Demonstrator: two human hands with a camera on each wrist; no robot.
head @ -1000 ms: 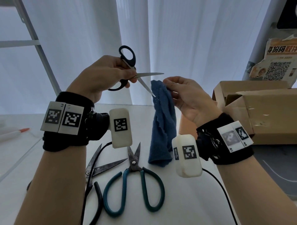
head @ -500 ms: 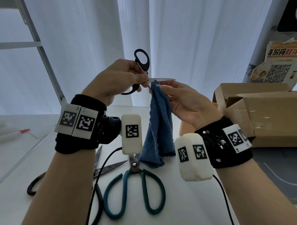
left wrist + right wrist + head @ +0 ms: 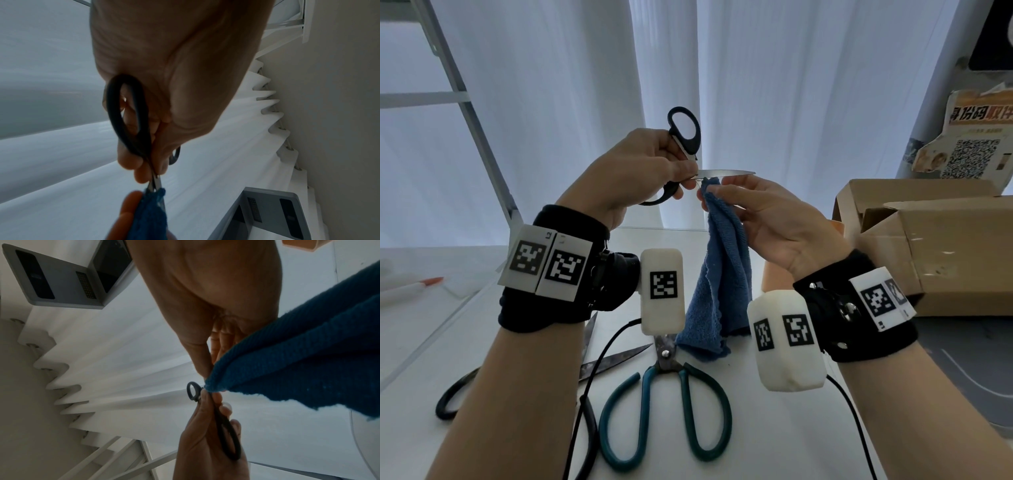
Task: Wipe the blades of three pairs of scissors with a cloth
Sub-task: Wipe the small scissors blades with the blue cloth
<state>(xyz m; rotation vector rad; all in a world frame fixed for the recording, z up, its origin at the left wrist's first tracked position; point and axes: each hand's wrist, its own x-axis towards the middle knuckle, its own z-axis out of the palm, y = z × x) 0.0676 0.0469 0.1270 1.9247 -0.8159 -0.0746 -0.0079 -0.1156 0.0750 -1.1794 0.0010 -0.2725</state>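
Observation:
My left hand [image 3: 654, 171] grips black-handled scissors [image 3: 685, 137] in the air, their blades spread; one silver blade [image 3: 729, 173] points right. My right hand [image 3: 750, 205] pinches the top of a blue cloth [image 3: 722, 267] around the lower blade, right at the pivot. In the left wrist view the cloth [image 3: 153, 211] wraps the blade below the black handle loop [image 3: 127, 113]. In the right wrist view the cloth [image 3: 308, 361] meets the scissors [image 3: 224, 423]. On the white table [image 3: 774, 438] lie green-handled scissors [image 3: 664, 404] and dark-bladed black scissors [image 3: 613, 359].
An open cardboard box [image 3: 935, 246] stands at the right. An orange-tipped pen [image 3: 410, 289] lies at the far left. White curtains [image 3: 791, 102] hang behind. Black cables [image 3: 592, 387] run from both wrists over the table.
The left hand turned the scissors so the upper handle loop rose. The right hand slid the cloth along the lower blade up to the pivot.

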